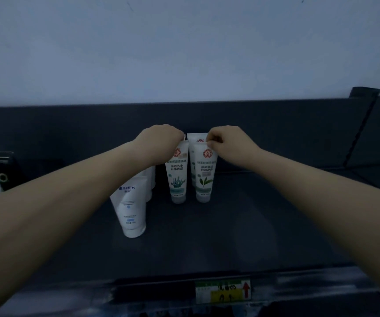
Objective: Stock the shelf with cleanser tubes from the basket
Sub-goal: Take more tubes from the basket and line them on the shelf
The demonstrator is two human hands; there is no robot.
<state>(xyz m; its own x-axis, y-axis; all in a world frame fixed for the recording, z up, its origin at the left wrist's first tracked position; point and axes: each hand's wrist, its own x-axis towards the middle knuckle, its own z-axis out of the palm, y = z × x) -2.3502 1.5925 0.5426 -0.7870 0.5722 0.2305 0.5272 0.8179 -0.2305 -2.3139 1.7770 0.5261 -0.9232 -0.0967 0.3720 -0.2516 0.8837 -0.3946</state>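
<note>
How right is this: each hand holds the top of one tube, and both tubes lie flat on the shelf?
One thing is wrong. The tubes do not lie flat: the head view shows both standing upright on their caps on the shelf. The left hand holds the top of the seaweed tube, the right hand that of the leaf tube.

The shelf [276, 213] lies open right of the leaf-print tube [204, 177]; white tubes [130, 211] block the left side.
</note>
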